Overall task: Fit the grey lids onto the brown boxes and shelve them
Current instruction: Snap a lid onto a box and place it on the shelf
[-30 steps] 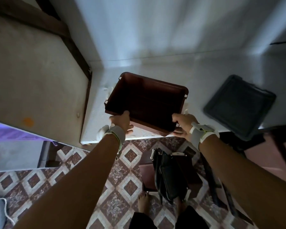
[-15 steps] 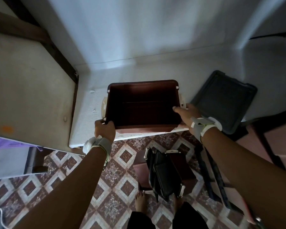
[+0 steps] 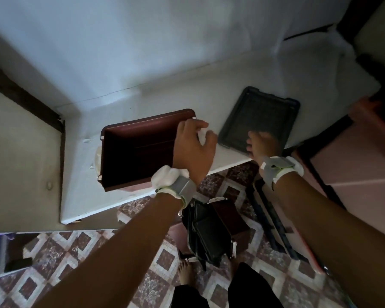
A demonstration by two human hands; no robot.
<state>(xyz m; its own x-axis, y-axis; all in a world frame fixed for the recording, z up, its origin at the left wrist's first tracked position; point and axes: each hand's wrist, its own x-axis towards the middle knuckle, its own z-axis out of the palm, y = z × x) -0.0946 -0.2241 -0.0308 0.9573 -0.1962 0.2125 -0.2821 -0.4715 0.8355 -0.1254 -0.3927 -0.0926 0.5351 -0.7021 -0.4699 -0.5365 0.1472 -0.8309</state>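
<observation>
A white-and-grey left wristband (image 3: 175, 185) and matching right wristband (image 3: 280, 168) (both trimmed yellow-green); dark trousers (image 3: 253, 290); bare feet (image 3: 184, 274).

A floor of maroon-and-white diamond-patterned tiles (image 3: 80, 247) fills the lower view. A bare foot (image 3: 185, 274) stands on it beside black trouser legs (image 3: 251, 287). A pale plastered wall (image 3: 142, 41) rises behind. At left, a dark wooden beam (image 3: 25, 96) runs diagonally above a beige flat panel (image 3: 20, 163). A pink flat surface (image 3: 353, 172) lies at right.
</observation>
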